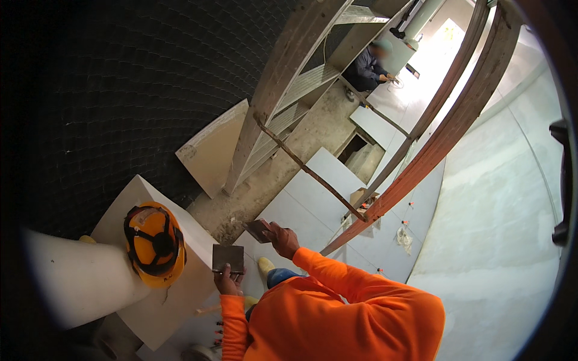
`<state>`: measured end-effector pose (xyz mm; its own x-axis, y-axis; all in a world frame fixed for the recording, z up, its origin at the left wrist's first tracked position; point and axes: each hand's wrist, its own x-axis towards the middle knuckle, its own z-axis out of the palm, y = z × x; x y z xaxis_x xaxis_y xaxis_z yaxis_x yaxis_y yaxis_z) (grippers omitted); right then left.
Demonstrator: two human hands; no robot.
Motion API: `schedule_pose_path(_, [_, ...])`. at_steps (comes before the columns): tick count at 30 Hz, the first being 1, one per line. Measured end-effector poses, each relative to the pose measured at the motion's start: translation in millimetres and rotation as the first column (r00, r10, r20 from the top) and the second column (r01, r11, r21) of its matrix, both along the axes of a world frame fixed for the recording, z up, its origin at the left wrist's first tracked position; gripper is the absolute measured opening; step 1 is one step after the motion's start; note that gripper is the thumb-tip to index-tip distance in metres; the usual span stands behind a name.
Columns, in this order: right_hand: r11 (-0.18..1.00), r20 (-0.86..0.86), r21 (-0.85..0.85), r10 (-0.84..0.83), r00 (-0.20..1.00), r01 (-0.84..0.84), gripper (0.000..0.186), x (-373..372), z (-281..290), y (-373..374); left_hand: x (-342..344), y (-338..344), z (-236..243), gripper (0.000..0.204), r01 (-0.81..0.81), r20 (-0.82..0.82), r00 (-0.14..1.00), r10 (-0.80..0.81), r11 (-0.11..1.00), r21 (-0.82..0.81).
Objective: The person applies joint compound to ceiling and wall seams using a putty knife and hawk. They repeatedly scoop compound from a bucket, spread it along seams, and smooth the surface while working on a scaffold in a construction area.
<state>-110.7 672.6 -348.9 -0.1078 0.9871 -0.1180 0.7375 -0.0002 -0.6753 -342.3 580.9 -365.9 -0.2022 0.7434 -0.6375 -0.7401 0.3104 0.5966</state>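
Note:
My left hand [227,279], in an orange sleeve at the lower middle, grips a small dark square tile [228,254] by its lower edge. Just right of it and a little higher, my right hand [283,240] has its fingers round a second dark tile [257,229], held tilted. The two tiles are apart. To the left of my hands, a yellow hard hat [154,245] lies upturned, its inside straps showing, on a white slab or box [195,299] beside a white rounded column [69,283].
Wooden ladder-like frames [256,150] and beams [442,120] rise over the floor of pale tiles [307,192], which has an opening [353,146]. A board [211,144] leans by a dark tiled wall [132,78]. A co-worker [364,69] crouches at the top. A pale curved wall [494,210] bounds the right.

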Motion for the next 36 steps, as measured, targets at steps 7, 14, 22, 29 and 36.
schedule_pose_path(7, [0.909,0.270,-0.350,0.331,0.904,-0.228,0.033,73.4,-111.0,-24.9,17.3,-3.1,13.2,0.051,0.019,0.382,0.921,-0.072,0.990,0.140])
schedule_pose_path(14, [0.823,0.278,-0.554,0.043,0.960,0.124,0.034,187.7,-244.8,-150.4,14.1,-10.9,18.9,0.049,0.131,0.401,0.892,-0.209,0.968,0.214])
schedule_pose_path(22, [0.524,0.407,-0.708,-0.245,0.880,0.473,0.039,162.5,-180.7,-294.9,-31.7,-26.1,10.8,0.044,0.380,0.422,0.801,-0.424,0.906,0.188])
schedule_pose_path(29, [0.288,0.426,-0.783,-0.397,0.813,0.551,0.041,72.5,-190.8,-438.2,-61.0,-57.6,-7.7,0.035,0.576,0.359,0.731,-0.580,0.807,0.131])
schedule_pose_path(36, [0.314,0.456,-0.763,-0.359,0.815,0.565,0.057,18.3,-205.2,-550.7,-55.3,-77.0,-7.0,0.040,0.764,0.279,0.596,-0.753,0.638,0.092])
